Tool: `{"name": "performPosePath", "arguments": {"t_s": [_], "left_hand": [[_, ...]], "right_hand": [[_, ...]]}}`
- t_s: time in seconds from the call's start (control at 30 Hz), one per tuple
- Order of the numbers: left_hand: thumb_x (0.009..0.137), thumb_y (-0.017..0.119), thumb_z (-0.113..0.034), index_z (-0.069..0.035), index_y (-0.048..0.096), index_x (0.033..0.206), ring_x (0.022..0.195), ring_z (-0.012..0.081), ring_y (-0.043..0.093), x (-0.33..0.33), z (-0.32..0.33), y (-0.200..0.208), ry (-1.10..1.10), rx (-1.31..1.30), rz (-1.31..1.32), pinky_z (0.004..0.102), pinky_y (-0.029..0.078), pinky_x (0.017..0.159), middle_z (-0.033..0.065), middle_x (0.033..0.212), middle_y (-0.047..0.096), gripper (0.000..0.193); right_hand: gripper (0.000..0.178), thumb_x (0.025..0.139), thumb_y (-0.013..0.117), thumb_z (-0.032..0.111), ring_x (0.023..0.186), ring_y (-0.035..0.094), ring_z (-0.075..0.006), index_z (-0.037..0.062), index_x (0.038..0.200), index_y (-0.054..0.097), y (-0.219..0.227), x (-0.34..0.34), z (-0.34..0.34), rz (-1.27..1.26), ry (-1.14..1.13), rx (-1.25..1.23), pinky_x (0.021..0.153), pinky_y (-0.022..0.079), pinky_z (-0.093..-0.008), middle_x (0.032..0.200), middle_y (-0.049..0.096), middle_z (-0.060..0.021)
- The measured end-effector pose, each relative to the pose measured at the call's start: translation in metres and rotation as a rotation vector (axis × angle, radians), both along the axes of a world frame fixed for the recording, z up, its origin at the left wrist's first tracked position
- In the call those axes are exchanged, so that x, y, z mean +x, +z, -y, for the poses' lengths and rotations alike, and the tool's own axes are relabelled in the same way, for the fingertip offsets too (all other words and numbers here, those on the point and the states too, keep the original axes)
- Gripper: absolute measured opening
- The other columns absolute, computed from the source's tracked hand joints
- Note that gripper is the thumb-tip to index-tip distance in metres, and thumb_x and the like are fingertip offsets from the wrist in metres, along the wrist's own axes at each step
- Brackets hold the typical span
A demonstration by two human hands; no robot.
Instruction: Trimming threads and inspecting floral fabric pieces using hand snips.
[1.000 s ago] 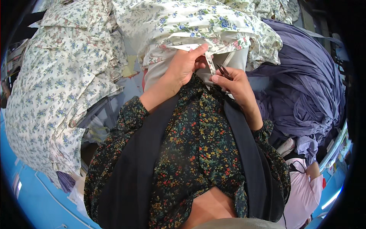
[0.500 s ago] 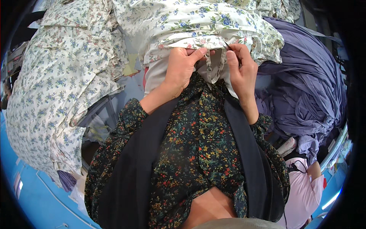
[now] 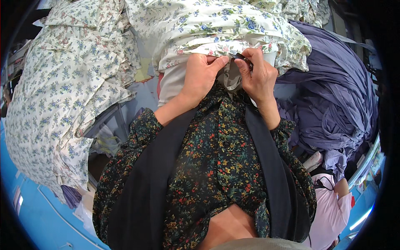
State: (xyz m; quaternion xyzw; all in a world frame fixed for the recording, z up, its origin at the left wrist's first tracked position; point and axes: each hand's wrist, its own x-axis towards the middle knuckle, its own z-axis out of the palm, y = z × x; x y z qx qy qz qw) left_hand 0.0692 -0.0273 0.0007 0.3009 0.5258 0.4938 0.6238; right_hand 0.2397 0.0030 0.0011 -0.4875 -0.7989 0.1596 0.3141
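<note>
White cloth with blue and pink flowers (image 3: 233, 25) lies heaped in front of me. At its near edge my left hand (image 3: 202, 77) pinches the hem between thumb and fingers. Close beside it, my right hand (image 3: 259, 77) is closed on a small dark pointed tool (image 3: 238, 56); its tip is at the hem near my left thumb. The tool's exact kind is mostly hidden by my fingers. Between my hands a narrow pale fabric strip (image 3: 231, 79) hangs in a loop below the edge.
A large pile of small-flowered white cloth (image 3: 54, 91) hangs at the left. Purple-grey fabric (image 3: 333, 91) is bunched at the right. Beyond my right elbow is a person in a pink top (image 3: 331, 210). Blue floor (image 3: 50, 221) shows at the lower left.
My right hand has moved slightly left, bringing the dark tool to the hem beside my left thumb. The hanging strip now shows less between my hands.
</note>
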Motion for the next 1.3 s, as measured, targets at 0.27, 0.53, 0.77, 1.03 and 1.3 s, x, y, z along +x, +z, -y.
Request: {"name": "performPosePath", "arguments": {"t_s": [0.27, 0.53, 0.77, 1.03, 1.3], "left_hand": [[0.089, 0.067, -0.011, 0.007, 0.067, 0.101, 0.080, 0.0100, 0.064, 0.001, -0.002, 0.006, -0.025, -0.007, 0.006, 0.0227, 0.049, 0.073, 0.0079, 0.092, 0.070, 0.022], [0.093, 0.064, -0.015, 0.001, 0.066, 0.102, 0.082, 0.0124, 0.063, 0.000, -0.003, 0.005, -0.022, -0.214, 0.285, 0.0249, 0.048, 0.073, 0.0061, 0.093, 0.069, 0.018], [0.092, 0.065, -0.014, -0.003, 0.064, 0.101, 0.080, 0.0121, 0.059, 0.000, -0.002, 0.000, -0.010, -0.282, 0.437, 0.0249, 0.046, 0.073, 0.0024, 0.089, 0.064, 0.014], [0.092, 0.065, -0.013, -0.003, 0.062, 0.099, 0.077, 0.0116, 0.058, 0.000, -0.002, -0.004, -0.050, -0.279, 0.520, 0.0261, 0.047, 0.072, 0.0017, 0.087, 0.062, 0.012], [0.091, 0.065, -0.011, -0.001, 0.064, 0.105, 0.080, 0.0102, 0.059, 0.002, -0.002, -0.007, -0.020, -0.216, 0.472, 0.0264, 0.048, 0.075, 0.0022, 0.094, 0.066, 0.017]], "right_hand": [[0.020, 0.088, 0.068, 0.025, 0.057, 0.064, -0.0232, 0.0086, 0.093, 0.057, -0.005, 0.007, -0.002, -0.123, -0.039, -0.030, 0.050, 0.045, -0.0330, 0.068, 0.064, -0.0056], [0.020, 0.087, 0.069, 0.024, 0.058, 0.064, -0.0230, 0.0080, 0.092, 0.058, -0.008, 0.018, 0.002, -0.076, -0.031, -0.023, 0.052, 0.047, -0.0322, 0.069, 0.064, -0.0062], [0.020, 0.085, 0.072, 0.022, 0.057, 0.062, -0.0215, 0.0075, 0.091, 0.059, -0.007, 0.016, 0.000, -0.146, 0.011, -0.061, 0.052, 0.046, -0.0314, 0.069, 0.063, -0.0053], [0.021, 0.084, 0.073, 0.023, 0.056, 0.062, -0.0209, 0.0073, 0.090, 0.059, -0.006, 0.013, 0.001, -0.173, 0.038, -0.043, 0.051, 0.046, -0.0311, 0.070, 0.063, -0.0045], [0.019, 0.084, 0.072, 0.021, 0.056, 0.062, -0.0207, 0.0070, 0.089, 0.060, -0.006, 0.015, 0.002, -0.284, 0.010, -0.112, 0.051, 0.046, -0.0304, 0.068, 0.063, -0.0062]]}}
